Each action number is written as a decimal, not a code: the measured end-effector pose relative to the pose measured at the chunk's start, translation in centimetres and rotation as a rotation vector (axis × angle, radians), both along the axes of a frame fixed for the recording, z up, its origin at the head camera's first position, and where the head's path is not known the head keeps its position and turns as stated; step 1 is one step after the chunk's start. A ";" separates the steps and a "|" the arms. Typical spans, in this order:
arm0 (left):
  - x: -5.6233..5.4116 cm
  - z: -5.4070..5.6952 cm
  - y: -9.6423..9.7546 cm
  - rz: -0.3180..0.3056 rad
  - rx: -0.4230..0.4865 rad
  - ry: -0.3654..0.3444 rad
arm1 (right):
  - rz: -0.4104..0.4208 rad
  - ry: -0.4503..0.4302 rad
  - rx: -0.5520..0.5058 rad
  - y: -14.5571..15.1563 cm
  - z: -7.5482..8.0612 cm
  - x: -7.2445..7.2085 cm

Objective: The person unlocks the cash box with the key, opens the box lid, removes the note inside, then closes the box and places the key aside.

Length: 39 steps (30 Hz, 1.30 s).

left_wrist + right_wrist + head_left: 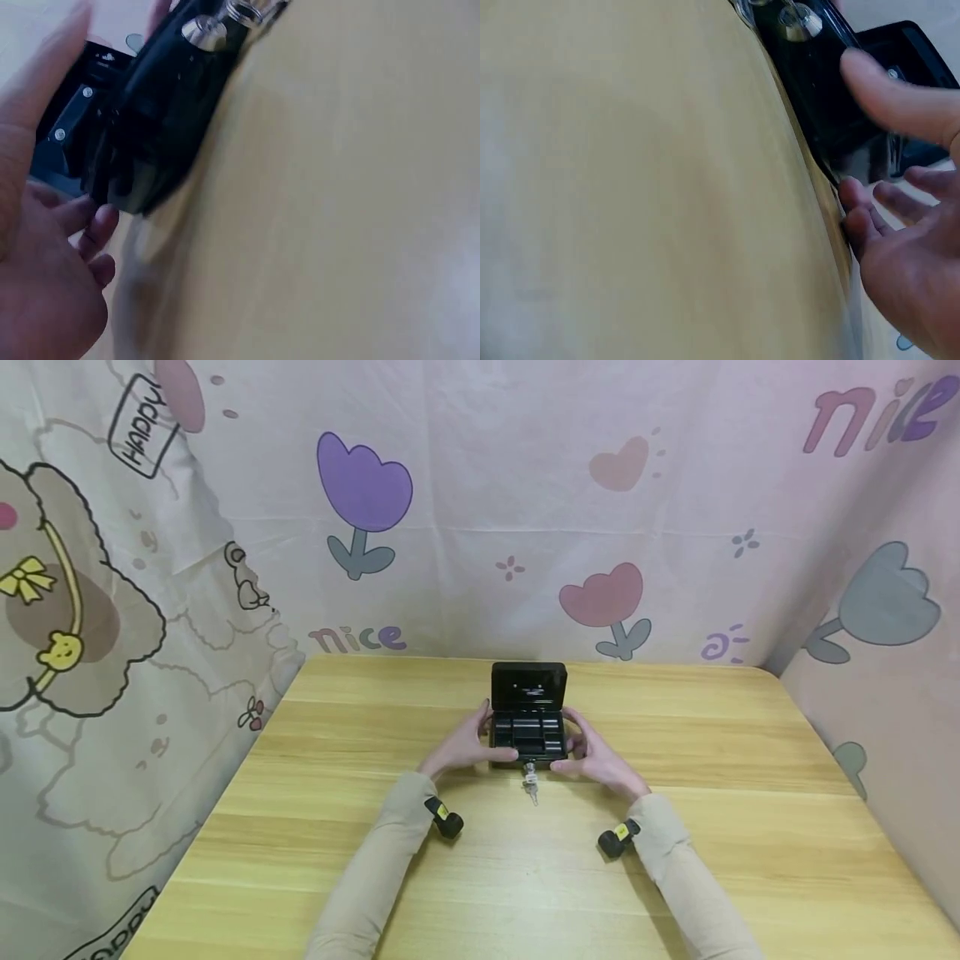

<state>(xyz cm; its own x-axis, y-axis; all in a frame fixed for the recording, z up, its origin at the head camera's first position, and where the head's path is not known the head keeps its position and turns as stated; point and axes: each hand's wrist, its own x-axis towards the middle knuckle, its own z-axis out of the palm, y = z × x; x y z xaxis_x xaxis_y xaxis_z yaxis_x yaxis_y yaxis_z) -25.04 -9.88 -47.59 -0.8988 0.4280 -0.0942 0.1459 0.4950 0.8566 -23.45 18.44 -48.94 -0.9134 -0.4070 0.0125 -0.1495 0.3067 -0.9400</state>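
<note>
Both hands (467, 747) (597, 760) grip the black box (528, 703); only the head view shows its compartments (528, 733).

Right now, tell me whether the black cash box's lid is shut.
No: the lid stands raised at the back of the black cash box, exposing the compartments.

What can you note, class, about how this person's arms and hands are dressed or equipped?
The left sleeve and right sleeve are long, plain and beige. Beyond the cuffs sit a small black left wrist camera and matching right wrist camera, each beside a yellow marking. The left hand and right hand wear no gloves.
</note>
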 end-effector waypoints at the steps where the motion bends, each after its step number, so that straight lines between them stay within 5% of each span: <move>1: 0.1 -0.1 -0.1 -0.015 -0.003 0.004 | -0.006 0.007 -0.015 0.1 0.0 0.0; 8: 0.3 -0.6 -0.6 -0.038 -0.079 0.040 | -0.066 0.118 -0.095 0.2 0.9 -0.2; 15: 0.2 -1.0 -0.6 0.009 -0.135 0.096 | -0.047 0.294 0.065 -1.3 2.1 -0.6; 30: 0.3 -1.5 -0.4 0.027 -0.110 0.117 | 0.018 0.503 0.264 -4.2 2.4 -1.5; 39: 0.0 -1.3 -0.2 0.007 -0.067 0.110 | 0.020 0.509 0.320 -4.5 2.1 -1.9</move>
